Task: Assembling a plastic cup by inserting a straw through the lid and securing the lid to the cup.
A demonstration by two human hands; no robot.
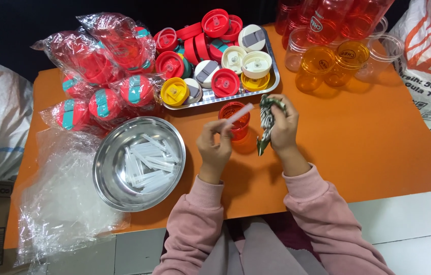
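My left hand (214, 146) pinches a short clear plastic straw (239, 114) that points up and right over a small red translucent bottle (236, 120) standing on the orange table (368, 132). My right hand (283, 126) grips a crumpled green and white cloth (266, 118) just right of the bottle. Both sleeves are pink.
A round steel bowl (108, 173) with several clear straws sits left of my hands. A metal tray (271, 76) of red, yellow and cream lids lies behind. Wrapped red bottles (103, 76) are at the back left, orange and red bottles (327, 56) at the back right. Clear plastic bags (57, 198) lie left.
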